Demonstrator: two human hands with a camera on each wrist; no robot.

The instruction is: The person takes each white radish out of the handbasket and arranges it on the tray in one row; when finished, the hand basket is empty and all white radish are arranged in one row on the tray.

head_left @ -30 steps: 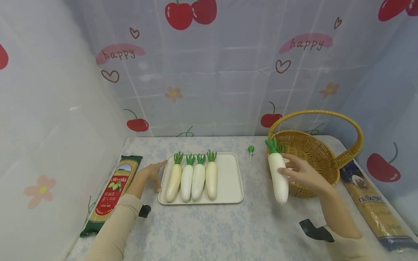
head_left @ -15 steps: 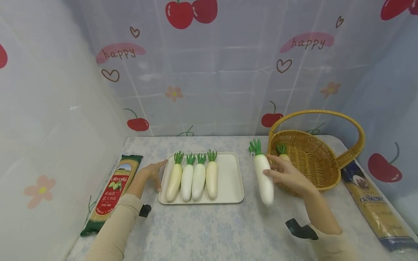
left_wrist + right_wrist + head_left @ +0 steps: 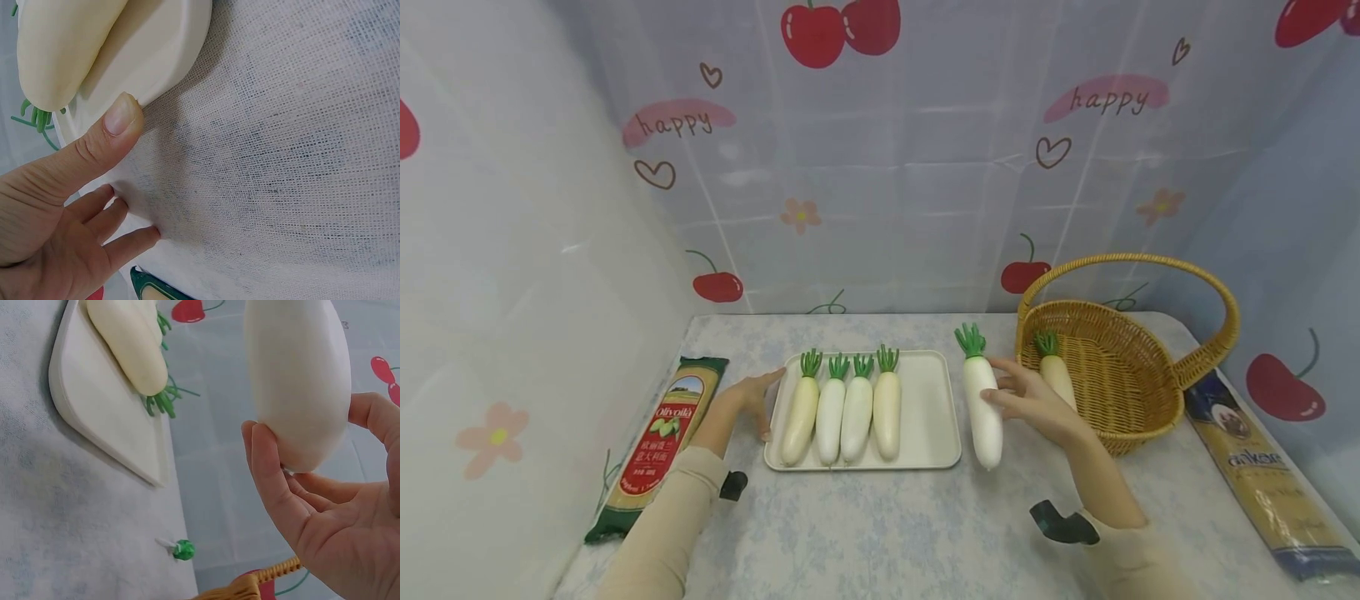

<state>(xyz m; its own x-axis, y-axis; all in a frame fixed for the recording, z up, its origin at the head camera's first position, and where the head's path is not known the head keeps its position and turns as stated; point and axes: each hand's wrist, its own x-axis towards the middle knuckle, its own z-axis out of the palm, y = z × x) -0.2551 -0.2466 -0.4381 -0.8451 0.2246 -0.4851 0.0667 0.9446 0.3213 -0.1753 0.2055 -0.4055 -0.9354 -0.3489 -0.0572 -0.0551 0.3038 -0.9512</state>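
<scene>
My right hand (image 3: pixel 1028 402) grips a white radish (image 3: pixel 982 412) with green leaf stubs around its upper body, between the tray and the basket. In the right wrist view the radish (image 3: pixel 300 375) is pinched between thumb and fingers, above the table. Several more radishes (image 3: pixel 844 417) lie side by side on the left and middle of a cream tray (image 3: pixel 925 417), tops pointing away. My left hand (image 3: pixel 749 402) rests at the tray's left edge with fingers spread; in the left wrist view its thumb (image 3: pixel 122 119) touches the tray rim. One yellowish radish (image 3: pixel 1057 379) lies in the wicker basket (image 3: pixel 1112 375).
The basket's tall handle (image 3: pixel 1206 308) arches over it at the right. A green lollipop (image 3: pixel 181 549) lies on the table behind the held radish. Pasta packs stand out at both sides: a red-and-green one (image 3: pixel 658 442) on the left, a yellow-and-blue one (image 3: pixel 1262 475) on the right.
My right hand has carried the white radish leftward from the basket's front toward the tray, uncovering the radish inside the basket. My left hand has stayed at the tray's edge.
</scene>
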